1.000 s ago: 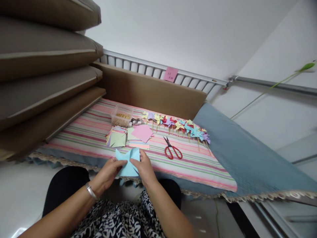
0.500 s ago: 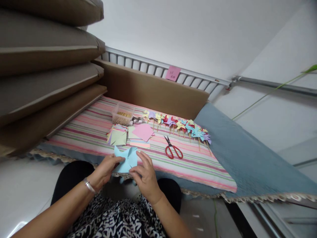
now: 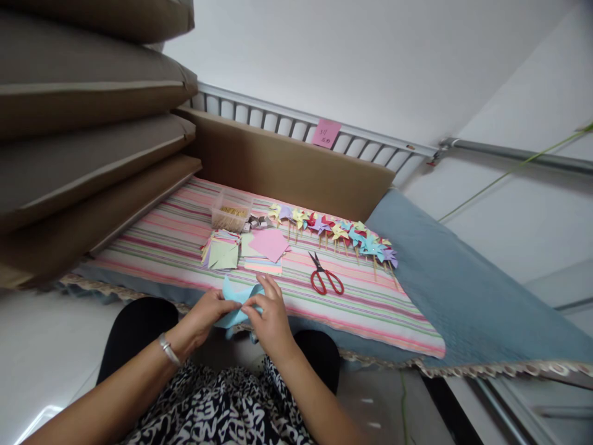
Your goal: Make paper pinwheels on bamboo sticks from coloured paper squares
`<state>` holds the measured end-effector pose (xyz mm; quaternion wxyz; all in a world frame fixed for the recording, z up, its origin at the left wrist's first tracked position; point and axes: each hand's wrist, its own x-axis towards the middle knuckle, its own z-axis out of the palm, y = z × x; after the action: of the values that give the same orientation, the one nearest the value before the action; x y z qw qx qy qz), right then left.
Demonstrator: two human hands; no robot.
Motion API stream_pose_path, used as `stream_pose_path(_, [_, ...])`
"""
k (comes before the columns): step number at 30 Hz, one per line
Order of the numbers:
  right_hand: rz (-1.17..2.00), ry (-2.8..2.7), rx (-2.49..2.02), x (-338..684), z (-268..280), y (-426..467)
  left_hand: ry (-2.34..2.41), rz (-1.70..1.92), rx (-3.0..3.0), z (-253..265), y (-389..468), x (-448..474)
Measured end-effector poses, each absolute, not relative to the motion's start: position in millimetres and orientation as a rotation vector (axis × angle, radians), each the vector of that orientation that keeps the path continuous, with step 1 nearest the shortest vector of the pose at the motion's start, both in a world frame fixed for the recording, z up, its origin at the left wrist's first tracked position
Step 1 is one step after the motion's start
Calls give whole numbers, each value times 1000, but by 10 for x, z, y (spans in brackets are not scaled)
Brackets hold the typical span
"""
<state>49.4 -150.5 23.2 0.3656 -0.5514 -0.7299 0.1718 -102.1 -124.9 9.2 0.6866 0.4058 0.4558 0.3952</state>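
Observation:
A light blue paper square [image 3: 230, 290], cut and partly folded into a pinwheel, is held over the near edge of the cloth. My left hand [image 3: 210, 313] pinches it near the middle with the thumb on top. From the other side my right hand [image 3: 267, 312] pinches a corner of the paper at the centre, its thumb and forefinger meeting the left thumb. The other right fingers are raised. Scissors with red handles [image 3: 327, 281] lie partly open to the right. Beyond my hands are a stack of cut paper squares [image 3: 223, 254] and pink paper sheets [image 3: 270, 245].
Finished pinwheels on sticks [image 3: 340, 232] lie in a row at the back. A clear plastic box [image 3: 229, 211] holds thin sticks. Brown cushions [image 3: 92, 136] are piled at the left. A brown board [image 3: 287, 164] stands before a radiator [image 3: 259, 117] bearing a pink note [image 3: 326, 133].
My right hand has moved left to the paper's centre, bringing a corner inward. The blue paper is now more curled, and its far corner stands up.

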Motion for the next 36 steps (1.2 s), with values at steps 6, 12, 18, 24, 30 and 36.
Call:
stream_pose_path(6, [394, -1930, -1420, 501, 243, -1520, 1004, 864, 893, 93, -1253, -999])
stream_pose_path(12, [370, -1917, -1419, 497, 235, -1507, 953, 837, 866, 85, -1259, -1017])
stream_pose_path(18, [387, -1893, -1424, 509, 230, -1489, 929, 804, 870, 126, -1262, -1043])
stream_pose_path(24, [397, -1812, -1411, 512, 186, -1445, 935, 771, 953, 144, -1245, -1052])
stream_pose_path(30, [482, -1851, -1454, 558, 283, -1392, 1035, 722, 1044, 174, -1203, -1046])
stream_pose_path(36, [913, -1912, -1518, 633, 457, -1316, 1071, 604, 1158, 252, -1149, -1024])
